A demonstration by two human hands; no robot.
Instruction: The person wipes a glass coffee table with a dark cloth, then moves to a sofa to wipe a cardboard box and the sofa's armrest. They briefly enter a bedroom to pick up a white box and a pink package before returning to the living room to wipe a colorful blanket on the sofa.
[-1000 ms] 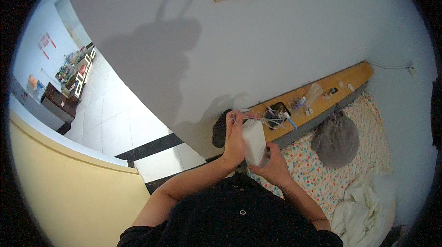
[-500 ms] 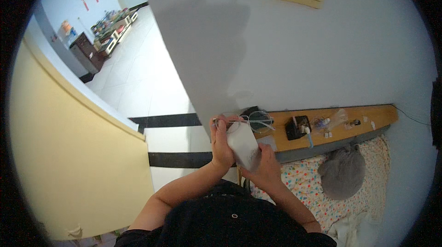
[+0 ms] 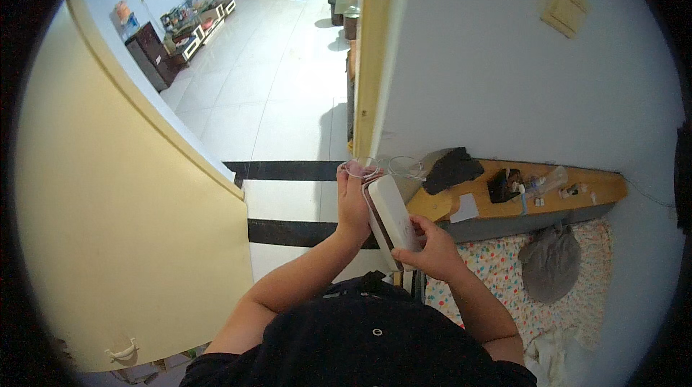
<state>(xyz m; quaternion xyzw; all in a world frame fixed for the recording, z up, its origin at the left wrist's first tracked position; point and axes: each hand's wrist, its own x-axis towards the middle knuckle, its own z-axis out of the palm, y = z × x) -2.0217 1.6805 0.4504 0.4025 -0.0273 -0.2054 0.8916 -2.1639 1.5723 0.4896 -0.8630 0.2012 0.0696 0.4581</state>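
Observation:
A white glasses case [image 3: 391, 207] is between my two hands in front of my chest, tilted, with a dark gap along its side where the lid is ajar. My left hand [image 3: 351, 207] grips the case's left side. Its fingertips also hold a pair of thin-framed eyeglasses [image 3: 407, 166], whose lenses stick out beyond the case's far end. At the near right end of the case, my right hand [image 3: 435, 248] is closed on it, thumb and fingers against the edge. The inside of the case is hidden from view.
On my left stands a cream door [image 3: 137, 221], beside a doorway onto a tiled floor [image 3: 245, 99]. To the right, a wooden ledge [image 3: 490, 207] bears a black bag [image 3: 453, 169], a black box [image 3: 502, 187] and small items. A dotted bed sheet [image 3: 483, 272] carries a grey cushion [image 3: 550, 264].
The view has swung left, showing more of the doorway and the room beyond. The case has turned in my hands, and a gap now shows under its lid. My right hand has shifted its grip.

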